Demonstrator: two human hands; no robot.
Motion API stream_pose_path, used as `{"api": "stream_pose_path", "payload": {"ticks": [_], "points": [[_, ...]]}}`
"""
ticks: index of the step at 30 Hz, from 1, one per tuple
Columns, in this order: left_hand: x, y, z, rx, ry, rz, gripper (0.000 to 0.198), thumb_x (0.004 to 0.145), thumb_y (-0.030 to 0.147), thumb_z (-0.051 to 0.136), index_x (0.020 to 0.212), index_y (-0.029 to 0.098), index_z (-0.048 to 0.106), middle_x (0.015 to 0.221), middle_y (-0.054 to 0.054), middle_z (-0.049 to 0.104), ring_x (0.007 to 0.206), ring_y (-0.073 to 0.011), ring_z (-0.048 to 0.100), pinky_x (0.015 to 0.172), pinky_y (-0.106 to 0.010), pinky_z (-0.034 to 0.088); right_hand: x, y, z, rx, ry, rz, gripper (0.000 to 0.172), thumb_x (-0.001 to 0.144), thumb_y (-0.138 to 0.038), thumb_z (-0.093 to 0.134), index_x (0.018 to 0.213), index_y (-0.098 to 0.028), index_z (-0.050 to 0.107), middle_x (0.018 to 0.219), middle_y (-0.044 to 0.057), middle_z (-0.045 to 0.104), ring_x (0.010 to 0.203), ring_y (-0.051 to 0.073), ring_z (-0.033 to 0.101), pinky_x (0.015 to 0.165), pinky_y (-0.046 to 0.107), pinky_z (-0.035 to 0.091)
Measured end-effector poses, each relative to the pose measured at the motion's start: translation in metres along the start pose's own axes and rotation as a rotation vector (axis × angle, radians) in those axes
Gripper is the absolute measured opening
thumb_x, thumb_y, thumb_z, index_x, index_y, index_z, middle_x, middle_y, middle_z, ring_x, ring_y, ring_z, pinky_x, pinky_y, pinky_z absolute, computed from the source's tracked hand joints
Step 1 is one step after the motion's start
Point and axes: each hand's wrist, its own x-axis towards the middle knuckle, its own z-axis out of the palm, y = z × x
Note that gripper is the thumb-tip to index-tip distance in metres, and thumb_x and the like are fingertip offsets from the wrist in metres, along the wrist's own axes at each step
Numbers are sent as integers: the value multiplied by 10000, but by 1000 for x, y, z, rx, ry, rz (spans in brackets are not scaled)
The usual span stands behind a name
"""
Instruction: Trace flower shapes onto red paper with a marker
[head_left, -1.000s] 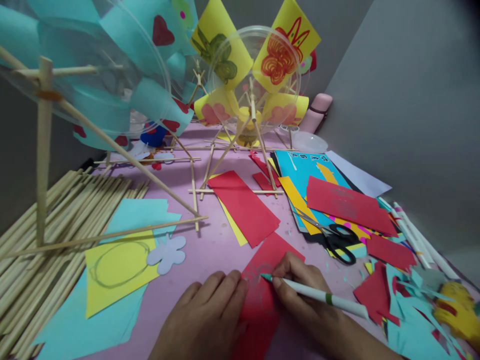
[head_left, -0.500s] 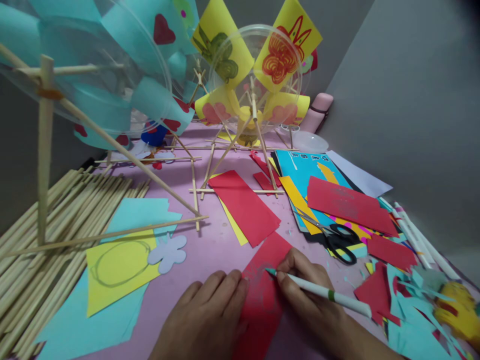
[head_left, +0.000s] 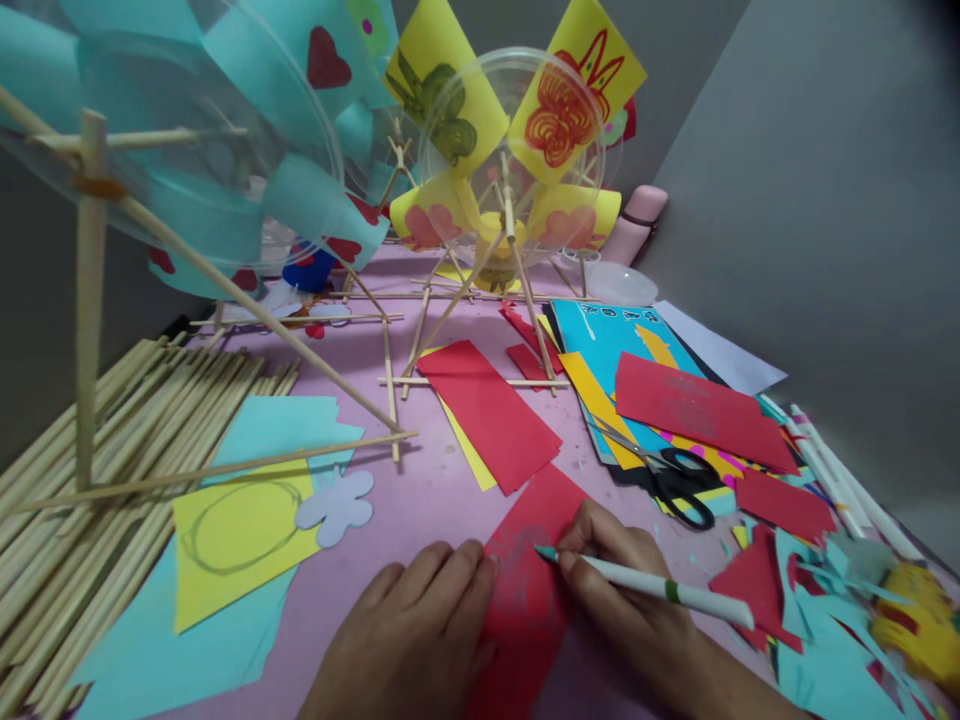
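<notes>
Fingers of my left hand [head_left: 416,625] rest unclenched on the left edge of the near, central red paper [head_left: 529,610]; those of my right hand [head_left: 628,615] clamp a white marker [head_left: 637,580], tip at the paper. Farther right I see black scissors [head_left: 660,472].

Scissors [head_left: 657,464] behind marker [head_left: 630,577], sticks [head_left: 142,425] far left
</notes>
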Motion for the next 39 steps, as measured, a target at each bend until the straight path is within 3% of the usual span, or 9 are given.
{"api": "stream_pose_path", "payload": {"ticks": [10,23,28,39], "points": [[2,1,-2,-53,18,-29,391,842,144,537,1216,252,574,1196,-30,650,1008,-238,620,811,-369,498,-4,4,-4,35,-82,56,140,821,-211,422,682,-224,432,594,-28,482,567,154,420,525,261,299],[2,0,0,-50,21,-28,409,826,131,544,1215,256,568,1178,-35,652,992,-238,621,806,-362,489,-7,12,-5,101,-111,23,105,794,-183,459,697,-223,465,606,-29,505,579,153,432,516,247,301],[1,0,-1,-47,1,-23,405,830,144,539,1218,256,569,1192,-35,649,995,-239,619,803,-368,490,-6,9,-5,146,-91,17,164,846,-244,424,685,-225,451,560,-36,466,525,144,419,499,248,306],[0,1,-1,0,17,-2,375,847,140,523,1207,225,585,1196,-53,651,1014,-254,619,815,-388,508,1,-3,-3,140,-181,-2,133,827,-247,388,694,-239,382,528,-71,368,454,125,365,465,251,275]]}}
